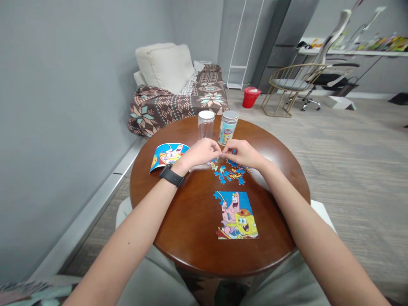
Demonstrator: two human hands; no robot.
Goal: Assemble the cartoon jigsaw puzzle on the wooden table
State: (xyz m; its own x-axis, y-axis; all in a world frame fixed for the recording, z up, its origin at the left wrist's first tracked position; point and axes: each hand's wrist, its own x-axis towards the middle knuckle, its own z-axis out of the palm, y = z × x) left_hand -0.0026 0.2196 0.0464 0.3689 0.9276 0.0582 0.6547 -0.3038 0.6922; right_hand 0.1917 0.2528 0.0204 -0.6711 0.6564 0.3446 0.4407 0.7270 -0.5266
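Note:
Above a heap of loose jigsaw pieces (234,172), my left hand (205,151) and my right hand (242,153) meet fingertip to fingertip. Both are closed in a pinch on a small puzzle piece (222,154), of which only a thin pale edge shows. Nearer to me lies a partly joined cartoon puzzle (237,215), its left edge ragged with open tabs. A curved picture sheet (168,154) of the same scene lies at the left, partly behind my left wrist, which wears a black watch band.
Behind my hands stand a clear jar (206,125) with a white lid and a printed jar (228,127) with a silver lid. The round wooden table (191,221) carries everything. Beyond it are a covered sofa (178,100), a red bin (250,97) and chairs (290,85).

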